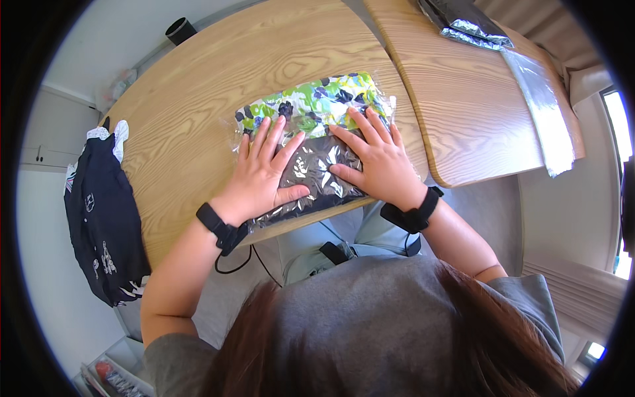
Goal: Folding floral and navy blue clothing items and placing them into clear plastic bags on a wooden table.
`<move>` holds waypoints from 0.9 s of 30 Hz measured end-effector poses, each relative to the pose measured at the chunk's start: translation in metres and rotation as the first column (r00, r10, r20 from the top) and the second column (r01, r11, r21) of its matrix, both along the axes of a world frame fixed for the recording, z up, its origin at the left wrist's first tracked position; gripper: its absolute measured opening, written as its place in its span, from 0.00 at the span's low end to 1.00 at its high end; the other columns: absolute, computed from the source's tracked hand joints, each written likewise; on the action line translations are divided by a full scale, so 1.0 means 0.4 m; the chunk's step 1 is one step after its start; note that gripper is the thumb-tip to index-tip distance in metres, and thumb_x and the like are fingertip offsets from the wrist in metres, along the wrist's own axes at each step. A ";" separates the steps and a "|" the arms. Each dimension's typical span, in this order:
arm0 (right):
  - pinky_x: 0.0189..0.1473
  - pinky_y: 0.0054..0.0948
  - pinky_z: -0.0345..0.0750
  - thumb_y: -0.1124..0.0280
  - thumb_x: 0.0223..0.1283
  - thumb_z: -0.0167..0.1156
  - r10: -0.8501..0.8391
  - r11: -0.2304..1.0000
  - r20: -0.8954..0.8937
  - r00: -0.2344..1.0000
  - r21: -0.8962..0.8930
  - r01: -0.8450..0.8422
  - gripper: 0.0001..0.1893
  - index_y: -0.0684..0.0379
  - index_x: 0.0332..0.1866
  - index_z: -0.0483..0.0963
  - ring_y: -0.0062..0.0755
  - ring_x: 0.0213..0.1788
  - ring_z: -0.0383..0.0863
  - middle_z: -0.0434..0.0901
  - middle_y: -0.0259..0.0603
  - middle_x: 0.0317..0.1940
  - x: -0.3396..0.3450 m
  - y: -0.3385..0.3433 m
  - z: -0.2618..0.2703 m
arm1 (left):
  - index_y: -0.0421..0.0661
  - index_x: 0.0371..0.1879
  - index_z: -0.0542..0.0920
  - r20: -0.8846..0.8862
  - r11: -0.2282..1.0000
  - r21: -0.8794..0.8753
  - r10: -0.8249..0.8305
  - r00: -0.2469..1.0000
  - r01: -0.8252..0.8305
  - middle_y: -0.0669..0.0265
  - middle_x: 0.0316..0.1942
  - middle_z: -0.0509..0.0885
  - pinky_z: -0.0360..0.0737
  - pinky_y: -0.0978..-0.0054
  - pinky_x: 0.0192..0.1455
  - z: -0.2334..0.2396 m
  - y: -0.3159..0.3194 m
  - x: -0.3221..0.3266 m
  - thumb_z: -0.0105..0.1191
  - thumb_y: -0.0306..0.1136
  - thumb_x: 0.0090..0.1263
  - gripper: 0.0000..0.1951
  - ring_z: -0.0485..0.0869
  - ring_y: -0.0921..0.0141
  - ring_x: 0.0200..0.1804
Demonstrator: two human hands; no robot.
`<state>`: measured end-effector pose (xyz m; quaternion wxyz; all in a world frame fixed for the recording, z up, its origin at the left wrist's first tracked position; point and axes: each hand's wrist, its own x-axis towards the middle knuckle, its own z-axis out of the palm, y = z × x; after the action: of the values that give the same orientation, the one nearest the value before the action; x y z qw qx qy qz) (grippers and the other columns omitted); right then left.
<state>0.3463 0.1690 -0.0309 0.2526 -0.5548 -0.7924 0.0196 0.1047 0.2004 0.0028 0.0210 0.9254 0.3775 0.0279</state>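
Observation:
A clear plastic bag [325,166] lies flat at the near edge of the wooden table [208,89]. Inside it is a folded garment [305,109] with a green, yellow, blue and black floral print at the far end and dark fabric at the near end. My left hand [265,168] rests palm down on the bag's left side, fingers spread. On its right side my right hand [379,156] presses down the same way. Both hands touch the plastic without gripping it, and they cover parts of the garment.
A second wooden table [476,114] stands at the right, bearing a stack of clear plastic bags [540,109] and a folded dark item with silvery edges [471,27]. Dark clothing [104,213] hangs at the left table edge. A black bin [180,31] stands beyond the table.

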 end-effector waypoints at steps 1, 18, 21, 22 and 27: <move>0.62 0.58 0.57 0.42 0.51 0.57 -0.010 1.000 -0.003 1.000 0.001 0.010 0.31 0.40 0.61 0.68 0.47 0.67 0.59 0.62 0.42 0.65 0.000 -0.010 0.007 | 0.54 0.69 0.54 -0.014 1.000 -0.006 0.006 1.000 -0.006 0.51 0.71 0.45 0.48 0.41 0.67 0.003 -0.006 0.000 0.44 0.66 0.59 0.42 0.44 0.49 0.72; 0.67 0.49 0.54 0.59 0.49 0.64 0.221 0.974 -0.143 0.965 -0.015 -0.225 0.26 0.46 0.56 0.71 0.46 0.68 0.56 0.63 0.44 0.63 0.075 -0.152 0.055 | 0.45 0.59 0.67 -0.022 0.987 -0.012 0.159 0.987 -0.160 0.61 0.59 0.69 0.63 0.61 0.64 0.142 -0.278 -0.021 0.60 0.41 0.55 0.32 0.66 0.58 0.62; 0.60 0.38 0.66 0.67 0.44 0.68 0.190 0.969 -0.390 0.901 -0.075 -0.237 0.22 0.51 0.49 0.75 0.47 0.62 0.65 0.67 0.43 0.59 0.137 -0.162 0.041 | 0.44 0.59 0.66 0.151 0.982 -0.096 0.174 0.973 -0.161 0.61 0.64 0.66 0.64 0.64 0.65 0.068 -0.276 -0.064 0.61 0.33 0.53 0.32 0.63 0.59 0.66; 0.60 0.37 0.66 0.67 0.44 0.68 0.173 0.967 -0.430 0.886 -0.095 -0.235 0.22 0.52 0.49 0.75 0.46 0.62 0.65 0.67 0.44 0.59 0.150 -0.166 0.028 | 0.44 0.59 0.65 0.205 0.984 -0.103 0.163 0.965 -0.144 0.61 0.65 0.64 0.66 0.64 0.64 0.057 -0.275 -0.069 0.60 0.29 0.55 0.31 0.63 0.60 0.66; 0.61 0.34 0.67 0.70 0.44 0.69 0.249 0.946 -0.530 0.811 -0.047 -0.322 0.23 0.56 0.50 0.74 0.41 0.64 0.65 0.68 0.44 0.59 0.195 -0.175 0.035 | 0.44 0.58 0.67 0.361 0.986 -0.140 0.132 0.923 -0.087 0.59 0.62 0.69 0.70 0.66 0.61 0.053 -0.233 -0.103 0.53 0.19 0.57 0.26 0.70 0.62 0.63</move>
<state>0.4244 0.0989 -0.0170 0.4120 -0.4192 -0.7665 0.2589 0.0633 0.1074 0.0240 0.1460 0.8780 0.4190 0.1794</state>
